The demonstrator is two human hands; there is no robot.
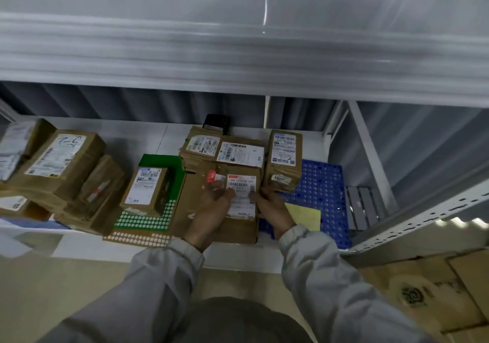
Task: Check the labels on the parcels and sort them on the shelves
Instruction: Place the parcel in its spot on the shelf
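A brown cardboard parcel (242, 230) with a white barcode label (242, 197) lies at the front of the white shelf (111, 250), on top of a wider flat carton. My left hand (213, 207) holds its left side, fingers curled at the label's edge beside a red sticker (211, 176). My right hand (272, 207) grips its right side. Behind it sits a stack of labelled parcels (225, 149). A taller labelled parcel (284, 157) stands to the right.
More brown parcels (60, 162) crowd the shelf's left. A small labelled box (145, 186) rests on a green dotted carton (148, 221). A blue perforated tray (325, 183) holding a yellow envelope (308, 217) is at right. An upper shelf (238, 51) overhangs. Cardboard boxes (436, 289) sit on the floor.
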